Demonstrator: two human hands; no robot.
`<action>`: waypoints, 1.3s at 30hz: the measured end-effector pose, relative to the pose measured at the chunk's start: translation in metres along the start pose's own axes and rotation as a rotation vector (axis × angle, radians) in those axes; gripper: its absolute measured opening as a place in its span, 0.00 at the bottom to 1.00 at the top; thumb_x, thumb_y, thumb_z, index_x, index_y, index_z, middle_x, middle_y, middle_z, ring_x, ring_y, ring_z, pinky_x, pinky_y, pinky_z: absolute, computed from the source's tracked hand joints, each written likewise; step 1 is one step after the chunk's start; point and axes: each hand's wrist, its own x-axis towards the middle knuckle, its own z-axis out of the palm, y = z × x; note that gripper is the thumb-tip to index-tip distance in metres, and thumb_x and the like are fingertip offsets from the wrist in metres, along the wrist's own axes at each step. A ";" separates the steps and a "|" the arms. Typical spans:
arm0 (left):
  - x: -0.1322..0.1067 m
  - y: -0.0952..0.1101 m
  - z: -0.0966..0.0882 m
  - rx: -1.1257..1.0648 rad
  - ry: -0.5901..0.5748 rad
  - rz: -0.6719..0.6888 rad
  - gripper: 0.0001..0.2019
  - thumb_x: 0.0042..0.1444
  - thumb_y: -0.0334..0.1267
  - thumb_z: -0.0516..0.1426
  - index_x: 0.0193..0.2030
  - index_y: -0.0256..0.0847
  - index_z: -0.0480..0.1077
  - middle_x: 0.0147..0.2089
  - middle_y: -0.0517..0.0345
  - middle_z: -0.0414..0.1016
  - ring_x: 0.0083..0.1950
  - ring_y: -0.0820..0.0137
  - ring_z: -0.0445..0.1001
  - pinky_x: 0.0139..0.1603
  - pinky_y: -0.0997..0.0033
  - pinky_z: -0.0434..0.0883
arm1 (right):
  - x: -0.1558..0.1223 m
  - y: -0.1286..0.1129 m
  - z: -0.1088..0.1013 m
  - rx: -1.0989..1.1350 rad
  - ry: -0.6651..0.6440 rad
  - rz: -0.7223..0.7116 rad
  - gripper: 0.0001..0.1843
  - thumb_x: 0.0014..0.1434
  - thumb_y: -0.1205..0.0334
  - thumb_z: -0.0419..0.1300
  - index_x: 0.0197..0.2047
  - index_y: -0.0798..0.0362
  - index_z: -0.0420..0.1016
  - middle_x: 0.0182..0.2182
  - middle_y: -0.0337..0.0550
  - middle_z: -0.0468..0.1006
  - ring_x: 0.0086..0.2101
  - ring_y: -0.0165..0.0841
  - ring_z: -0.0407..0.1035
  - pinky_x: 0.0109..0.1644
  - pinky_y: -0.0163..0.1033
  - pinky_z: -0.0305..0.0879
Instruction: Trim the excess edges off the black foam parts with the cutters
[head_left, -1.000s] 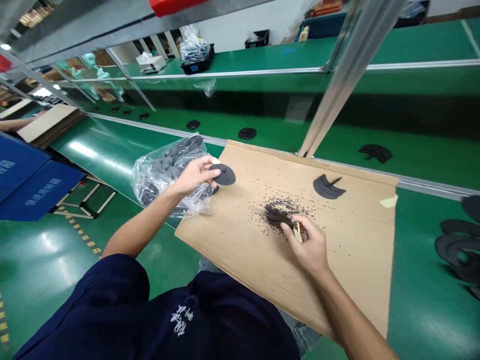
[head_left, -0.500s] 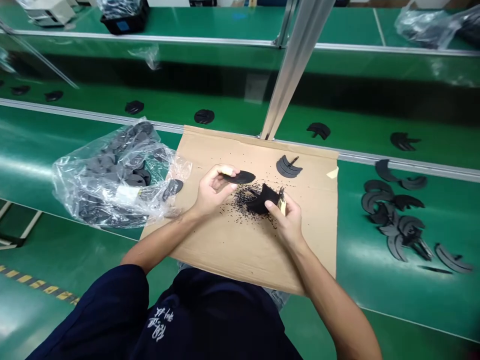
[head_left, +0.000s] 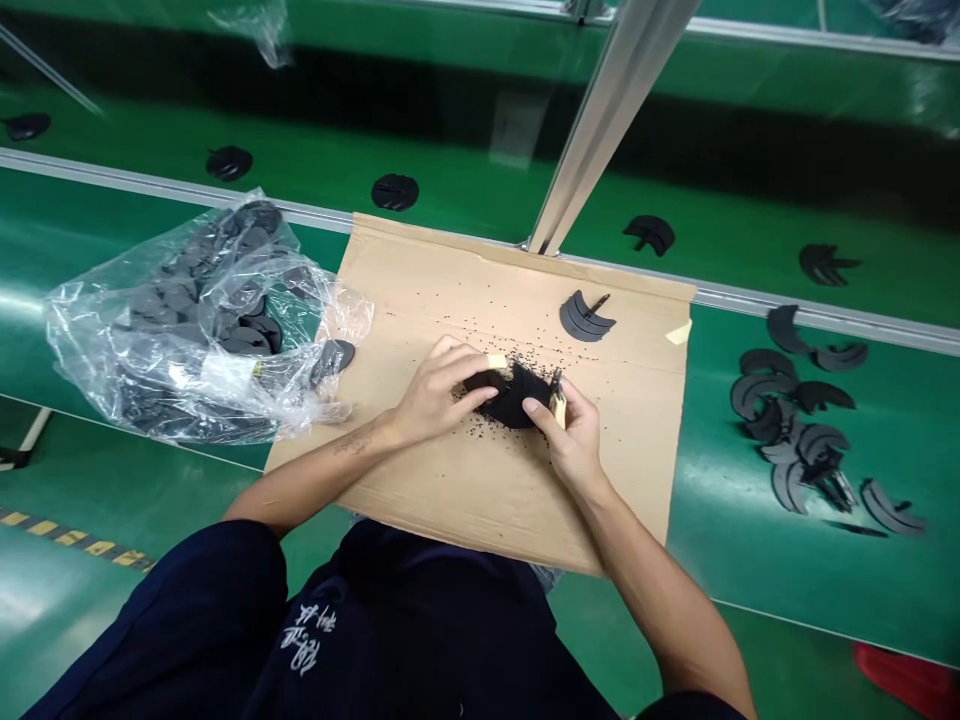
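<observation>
Far left, low: striped floor tape (head_left: 75, 540) on green floor. Above it, a clear plastic bag (head_left: 82, 330) slumped on the green bench (head_left: 45, 225), packed with dark flat pieces; 1 rounded dark piece (head_left: 334, 360) at its right end, by the cardboard's left edge. Beyond the metal rail (head_left: 307, 213), 3 black parts (head_left: 229, 163) lie spaced out, left of the upright metal post (head_left: 611, 140). Centre: cardboard sheet (head_left: 465, 515) on the bench, near edge toward the wearer. Left hand (head_left: 435, 392) over it, grasping a black piece (head_left: 480, 381) between thumb and fingers; pale yellow wrap (head_left: 496, 361) on 1 finger. Black crumbs (head_left: 480, 428) scattered on the cardboard around and below. Right of that, a curved black part (head_left: 523, 400), near edge-to-edge with the left hand's piece; contact unclear. Right hand (head_left: 576, 432) pinches this part, thumb on its face; a small dark-tipped item (head_left: 556, 381) also shows at those fingers, too small to identify. Farther right, a fan-shaped part with a stem (head_left: 587, 318) rests on the cardboard, well apart from the hands. Beyond the rail, 2 more parts (head_left: 651, 234). Far right, a loose heap of curved parts (head_left: 802, 440) on the bench.
</observation>
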 end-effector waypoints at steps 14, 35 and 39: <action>0.000 0.011 0.003 -0.096 0.103 -0.165 0.08 0.61 0.42 0.64 0.45 0.43 0.75 0.34 0.59 0.72 0.36 0.71 0.70 0.39 0.70 0.72 | -0.003 0.004 0.009 0.189 0.013 0.074 0.25 0.54 0.40 0.71 0.46 0.49 0.78 0.43 0.45 0.83 0.44 0.42 0.77 0.54 0.50 0.75; -0.005 0.012 0.009 -0.117 0.079 -0.273 0.16 0.59 0.42 0.65 0.50 0.42 0.69 0.22 0.73 0.62 0.22 0.80 0.63 0.26 0.80 0.64 | -0.008 -0.003 0.011 0.180 0.048 0.061 0.24 0.53 0.41 0.72 0.45 0.49 0.79 0.42 0.43 0.83 0.43 0.39 0.76 0.52 0.46 0.75; -0.005 0.010 0.008 -0.020 0.059 -0.222 0.15 0.60 0.43 0.64 0.50 0.40 0.73 0.26 0.68 0.69 0.26 0.79 0.67 0.28 0.79 0.67 | -0.009 -0.005 0.010 0.125 0.050 0.027 0.20 0.55 0.44 0.72 0.42 0.49 0.79 0.37 0.41 0.80 0.39 0.36 0.73 0.46 0.42 0.73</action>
